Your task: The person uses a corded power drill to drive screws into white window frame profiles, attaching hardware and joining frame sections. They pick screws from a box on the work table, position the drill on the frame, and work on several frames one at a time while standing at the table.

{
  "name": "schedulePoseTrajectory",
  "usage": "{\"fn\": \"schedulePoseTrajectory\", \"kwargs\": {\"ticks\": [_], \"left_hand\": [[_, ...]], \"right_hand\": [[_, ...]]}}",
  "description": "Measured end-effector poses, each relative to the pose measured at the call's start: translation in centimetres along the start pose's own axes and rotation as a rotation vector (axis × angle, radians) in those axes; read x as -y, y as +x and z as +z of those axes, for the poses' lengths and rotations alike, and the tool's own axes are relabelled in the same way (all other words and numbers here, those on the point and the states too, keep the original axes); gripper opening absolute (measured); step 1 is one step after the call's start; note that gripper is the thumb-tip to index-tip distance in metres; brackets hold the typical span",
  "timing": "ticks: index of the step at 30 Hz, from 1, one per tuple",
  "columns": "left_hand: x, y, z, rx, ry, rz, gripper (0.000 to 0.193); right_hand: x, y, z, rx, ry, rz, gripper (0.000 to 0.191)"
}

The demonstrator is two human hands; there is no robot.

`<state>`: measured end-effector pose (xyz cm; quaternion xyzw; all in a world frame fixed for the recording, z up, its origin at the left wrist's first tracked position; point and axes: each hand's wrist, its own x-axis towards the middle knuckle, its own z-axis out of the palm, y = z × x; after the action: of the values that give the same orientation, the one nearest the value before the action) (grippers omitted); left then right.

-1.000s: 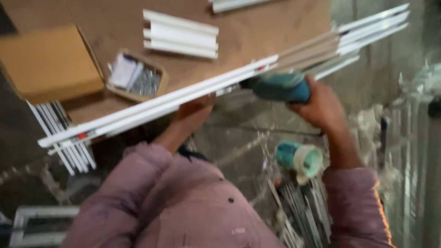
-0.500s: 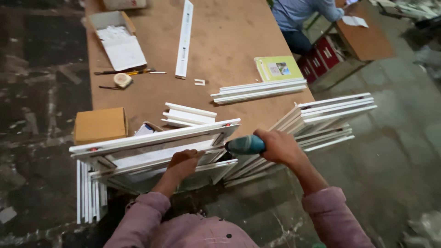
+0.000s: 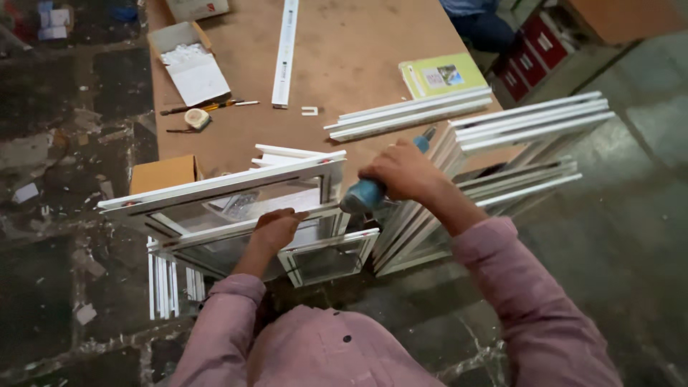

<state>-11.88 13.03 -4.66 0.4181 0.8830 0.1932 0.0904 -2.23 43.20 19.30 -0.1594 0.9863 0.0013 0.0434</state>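
**Two hands on a white window frame at the table edge**

My right hand is wrapped tight around the teal body of a power tool, fingers fully closed over it, with the tool's butt end pointing down toward the white frame. The tool's far tip shows past my knuckles, aimed up toward the stack of white frames that leans tilted against the table's right corner.

My left hand rests on the lower rail of the white frame, fingers curled over that rail and pressing it; the hand is closed on the rail rather than flat. The frame lies across the near edge of the brown table, jutting out over the floor, with a second glazed frame just below it. I think the tool's nose meets the frame's right upright, but my hand covers the contact point, so I cannot be sure.

Behind the frame sits a small cardboard box, touching the table's near left corner. Further up the table lie a bundle of white profile strips, a yellow-green booklet, one long white strip, an open box with white paper, and a tape measure. More white strips stand against the table's side by the dark floor.
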Motion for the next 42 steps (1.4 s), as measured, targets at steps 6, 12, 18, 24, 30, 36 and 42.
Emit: {"fn": "schedulePoseTrajectory", "kwargs": {"ticks": [6, 12, 18, 24, 30, 36, 42], "left_hand": [[0.1, 0.5, 0.1, 0.122, 0.088, -0.063, 0.053], [0.1, 0.3, 0.8, -0.010, 0.061, -0.075, 0.044], [0.1, 0.3, 1.3, -0.010, 0.053, -0.120, 0.039], [0.8, 0.0, 2.2, -0.063, 0.017, -0.139, 0.040], [0.0, 0.4, 1.3, -0.003, 0.052, -0.133, 0.040], [-1.1, -1.0, -0.6, -0.051, -0.118, -0.071, 0.046], [0.0, -5.0, 5.7, -0.236, -0.936, -0.689, 0.035]], "right_hand": [[-1.0, -0.3, -1.4, 0.031, 0.021, 0.011, 0.049], [-1.9, -2.0, 0.1, -0.100, 0.099, -0.027, 0.053], [-2.7, -1.7, -0.1, -0.054, 0.115, 0.039, 0.051], [-2.3, -1.1, -2.4, -0.021, 0.136, 0.126, 0.054], [-2.3, -5.1, -3.5, -0.193, 0.264, 0.229, 0.059], [0.8, -13.5, 3.6, -0.341, 0.718, 0.478, 0.073], [6.8, -19.7, 13.9, -0.545, 1.397, 0.528, 0.071]]}}
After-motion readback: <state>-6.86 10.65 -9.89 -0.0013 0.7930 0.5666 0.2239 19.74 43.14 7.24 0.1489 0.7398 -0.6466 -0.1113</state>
